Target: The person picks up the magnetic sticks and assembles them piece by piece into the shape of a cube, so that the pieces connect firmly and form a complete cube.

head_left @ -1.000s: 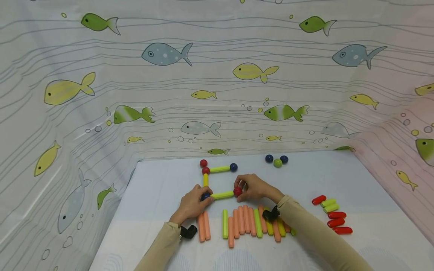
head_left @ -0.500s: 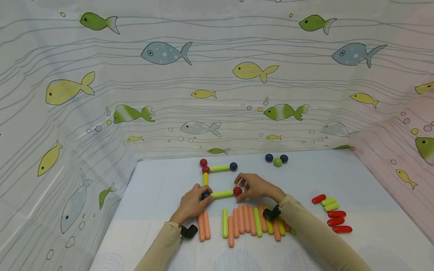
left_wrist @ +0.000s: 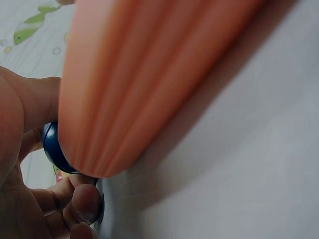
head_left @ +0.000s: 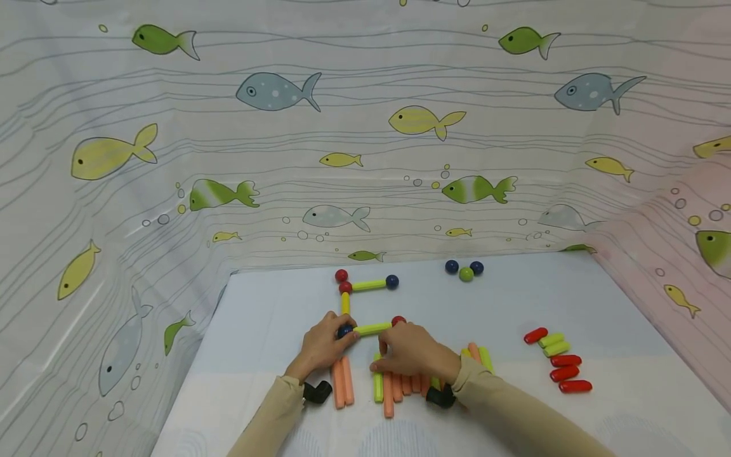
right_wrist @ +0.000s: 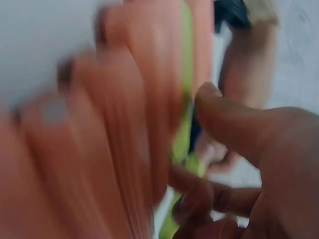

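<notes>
In the head view my left hand (head_left: 325,343) holds a dark blue ball (head_left: 345,331) at the corner of a ball-and-stick frame. From that ball a yellow stick (head_left: 345,303) runs back to a red ball (head_left: 345,287), and a lime stick (head_left: 372,329) runs right to another red ball (head_left: 398,320). My right hand (head_left: 412,352) is over a row of sticks, its thumb beside an upright lime stick (head_left: 378,388) at the row's left end. The blurred right wrist view shows thumb and fingers apart, near orange sticks (right_wrist: 114,99). A blue ball (left_wrist: 52,149) shows between my left fingers.
Two orange sticks (head_left: 342,381) lie by my left wrist. Another lime stick (head_left: 370,285) joins the rear red ball to a blue ball (head_left: 391,281). Loose balls (head_left: 466,274) lie at the back; short red (head_left: 565,373) and lime pieces (head_left: 555,348) lie right.
My right hand has let go of the red ball at the lime stick's end and moved down and left over the stick row. The left hand has stayed on the blue ball.
</notes>
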Tool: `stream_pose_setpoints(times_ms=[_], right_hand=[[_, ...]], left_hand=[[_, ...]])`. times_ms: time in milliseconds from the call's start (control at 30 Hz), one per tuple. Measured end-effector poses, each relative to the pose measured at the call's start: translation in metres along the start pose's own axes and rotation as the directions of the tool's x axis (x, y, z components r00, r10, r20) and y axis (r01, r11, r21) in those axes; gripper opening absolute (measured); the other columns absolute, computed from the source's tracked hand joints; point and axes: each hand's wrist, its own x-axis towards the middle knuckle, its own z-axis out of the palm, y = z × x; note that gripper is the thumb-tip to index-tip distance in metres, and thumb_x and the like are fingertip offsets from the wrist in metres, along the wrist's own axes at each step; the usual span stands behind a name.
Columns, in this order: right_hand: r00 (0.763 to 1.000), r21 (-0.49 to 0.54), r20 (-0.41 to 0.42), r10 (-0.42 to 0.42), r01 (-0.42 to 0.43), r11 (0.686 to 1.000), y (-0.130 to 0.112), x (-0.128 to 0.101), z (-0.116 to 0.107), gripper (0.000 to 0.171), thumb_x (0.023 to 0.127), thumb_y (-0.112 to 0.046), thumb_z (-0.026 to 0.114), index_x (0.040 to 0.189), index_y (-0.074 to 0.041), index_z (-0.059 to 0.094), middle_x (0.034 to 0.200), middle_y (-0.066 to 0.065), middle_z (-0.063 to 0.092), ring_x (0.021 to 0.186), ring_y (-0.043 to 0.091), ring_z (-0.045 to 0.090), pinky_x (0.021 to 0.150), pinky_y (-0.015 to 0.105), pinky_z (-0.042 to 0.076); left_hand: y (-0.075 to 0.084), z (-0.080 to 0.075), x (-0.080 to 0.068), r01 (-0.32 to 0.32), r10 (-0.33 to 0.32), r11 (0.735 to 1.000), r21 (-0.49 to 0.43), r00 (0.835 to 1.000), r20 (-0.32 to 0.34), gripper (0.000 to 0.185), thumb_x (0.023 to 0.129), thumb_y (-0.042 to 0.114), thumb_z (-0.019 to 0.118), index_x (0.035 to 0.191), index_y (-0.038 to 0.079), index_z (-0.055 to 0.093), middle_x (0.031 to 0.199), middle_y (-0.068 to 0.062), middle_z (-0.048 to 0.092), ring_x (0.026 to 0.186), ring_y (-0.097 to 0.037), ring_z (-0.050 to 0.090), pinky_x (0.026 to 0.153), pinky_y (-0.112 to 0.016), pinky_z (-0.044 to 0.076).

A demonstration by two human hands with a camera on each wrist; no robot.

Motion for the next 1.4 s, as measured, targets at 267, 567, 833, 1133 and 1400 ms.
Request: stream_pose_setpoints(times_ms=[267,567,833,1133,1400], right_hand=[[0.999,-0.089,-0.012,0.051,-0.052,0.995,-0.017,0.007,0.016,0.049,0.090,-0.052,0.081,0.059,-0.022,0.058,0.050,-0.012,0.045,0.046,0.006,0.045,0.043,0.023,0.034],[0.995,0.195,0.061,0.084,-0.095,0.976,-0.012,0.016,0.011,0.039,0.092,-0.034,0.075,0.059,-0.022,0.060,0.050,-0.014,0.043,0.047,0.004,0.042,0.046,0.020,0.029],[0.985,0.532,0.079,0.154,-0.172,0.829,0.019,0.023,-0.024,0.024,0.099,-0.033,0.072,0.095,-0.010,0.078,0.078,0.003,0.071,0.059,0.010,0.056,0.054,0.023,0.042],[0.940,0.627,0.036,0.339,-0.286,0.725,0.076,0.035,-0.055,0.033,0.103,-0.039,0.068,0.112,-0.009,0.079,0.101,0.013,0.074,0.069,0.018,0.053,0.056,0.026,0.032],[0.906,0.629,0.089,0.414,-0.373,0.682,0.104,0.048,-0.048,0.040,0.105,-0.038,0.067,0.122,-0.003,0.077,0.103,0.007,0.074,0.067,0.012,0.050,0.054,0.023,0.030]], left_hand=[[0.000,-0.002,-0.002,-0.015,0.015,1.000,0.004,1.000,-0.008,0.015,0.101,0.038,0.071,0.111,0.027,0.072,0.097,0.000,0.055,0.074,-0.013,0.048,0.065,-0.030,0.040],[0.001,-0.004,-0.001,-0.006,0.006,1.000,0.003,1.000,-0.003,0.015,0.101,0.039,0.072,0.110,0.027,0.072,0.097,0.000,0.055,0.075,-0.013,0.049,0.065,-0.031,0.041],[-0.001,-0.003,-0.001,-0.018,0.018,1.000,0.013,1.000,-0.011,0.015,0.100,0.038,0.073,0.111,0.026,0.072,0.096,0.000,0.054,0.074,-0.013,0.048,0.065,-0.029,0.039],[-0.002,-0.001,-0.001,0.010,-0.010,1.000,0.006,1.000,-0.011,0.014,0.100,0.037,0.073,0.111,0.027,0.072,0.096,0.000,0.055,0.075,-0.013,0.049,0.066,-0.030,0.040],[-0.001,0.000,-0.003,-0.008,0.007,1.000,-0.007,1.000,-0.011,0.017,0.100,0.039,0.072,0.112,0.026,0.073,0.098,-0.001,0.057,0.076,-0.014,0.050,0.066,-0.030,0.040]])
